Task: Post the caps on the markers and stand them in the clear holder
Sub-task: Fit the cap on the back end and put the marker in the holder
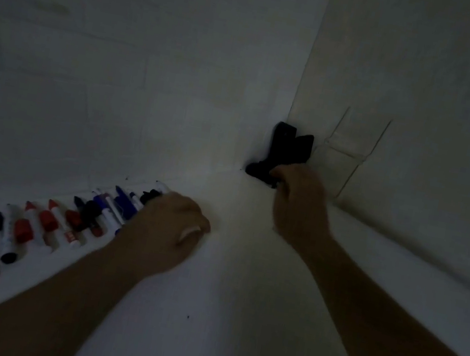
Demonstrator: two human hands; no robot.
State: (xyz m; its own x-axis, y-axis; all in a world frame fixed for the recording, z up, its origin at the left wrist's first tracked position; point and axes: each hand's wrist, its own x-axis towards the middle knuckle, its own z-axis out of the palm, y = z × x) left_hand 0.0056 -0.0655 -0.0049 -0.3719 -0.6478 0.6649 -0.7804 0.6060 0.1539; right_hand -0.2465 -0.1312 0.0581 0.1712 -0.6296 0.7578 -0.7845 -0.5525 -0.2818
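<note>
Markers lay in a loose row along the back wall on the left of the white table, some capped in red, black or blue, others bare-tipped. Left hand rested at the right end of that row with fingers curled under, grip on anything unclear. Right hand reached into the corner and grasped a black object just beside the clear holder against the right wall.
</note>
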